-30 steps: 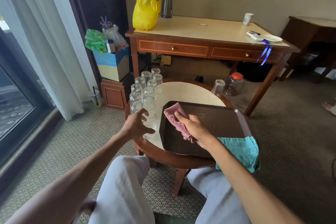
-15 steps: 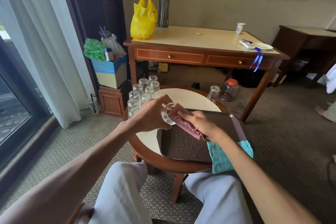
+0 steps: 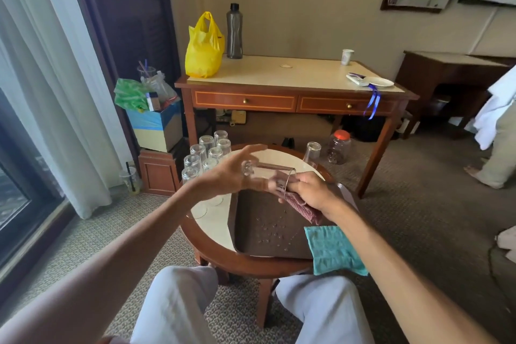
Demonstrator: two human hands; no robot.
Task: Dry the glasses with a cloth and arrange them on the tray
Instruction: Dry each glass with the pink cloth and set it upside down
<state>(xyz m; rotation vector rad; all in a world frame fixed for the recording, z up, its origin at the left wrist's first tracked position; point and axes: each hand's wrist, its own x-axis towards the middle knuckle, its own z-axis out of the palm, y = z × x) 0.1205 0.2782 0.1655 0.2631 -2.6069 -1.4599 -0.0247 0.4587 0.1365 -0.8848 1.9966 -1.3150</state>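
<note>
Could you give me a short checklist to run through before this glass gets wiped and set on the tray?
1. Glass secured: ok. The left hand holds the glass sideways by its base, above the tray.
2. Cloth ready: ok. The right hand holds the pink cloth at the glass's open rim.
3. Tray dry: not ok. Water droplets dot the brown tray.
4. Tray has room: ok. No glasses stand on it.
5. Glass dry inside: cannot tell.
6. Remaining glasses steady: ok. The upturned glasses stand at the round table's far left, clear of both hands.
</note>
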